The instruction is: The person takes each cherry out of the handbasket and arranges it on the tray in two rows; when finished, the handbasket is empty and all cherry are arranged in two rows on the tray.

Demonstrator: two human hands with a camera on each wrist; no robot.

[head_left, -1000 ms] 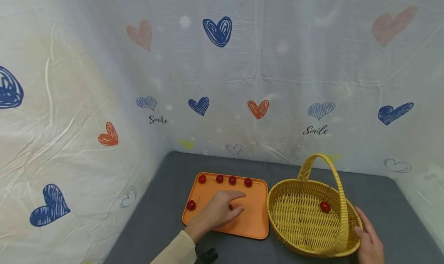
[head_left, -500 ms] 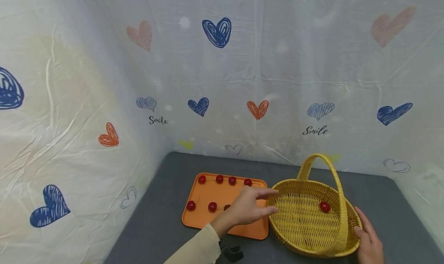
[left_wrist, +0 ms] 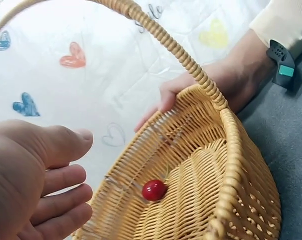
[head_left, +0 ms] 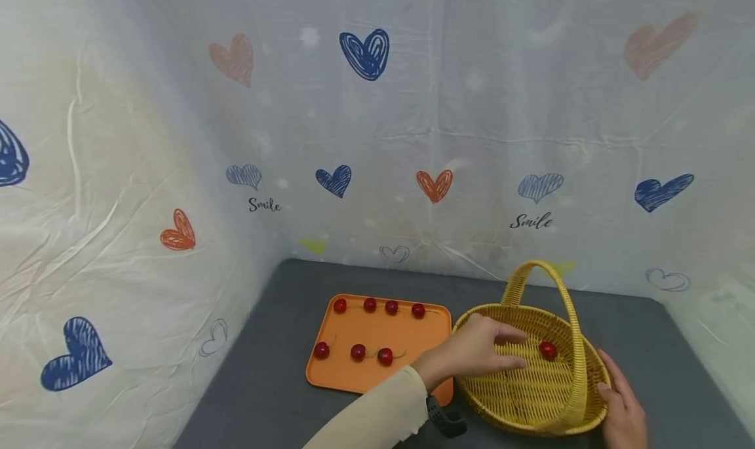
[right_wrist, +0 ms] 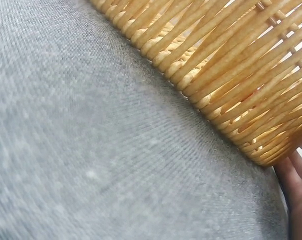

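Observation:
My left hand is over the left part of a yellow wicker basket, its thumb and fingers apart with nothing between them. In the left wrist view its fingers bend slightly beside the basket's rim. One red cherry lies inside the basket, a little right of the left fingertips. My right hand grips the basket's right rim, thumb over the edge and fingers outside. Left of the basket lies an orange tray with several stemmed cherries, in a back row and a nearer row.
An arched handle rises over the basket, right of my left hand. Basket and tray stand close together on a dark grey table. White sheeting printed with hearts encloses the table's back and sides.
My left hand has moved right from over the tray to over the basket, uncovering the nearer row of cherries. The right hand stays on the basket's rim.

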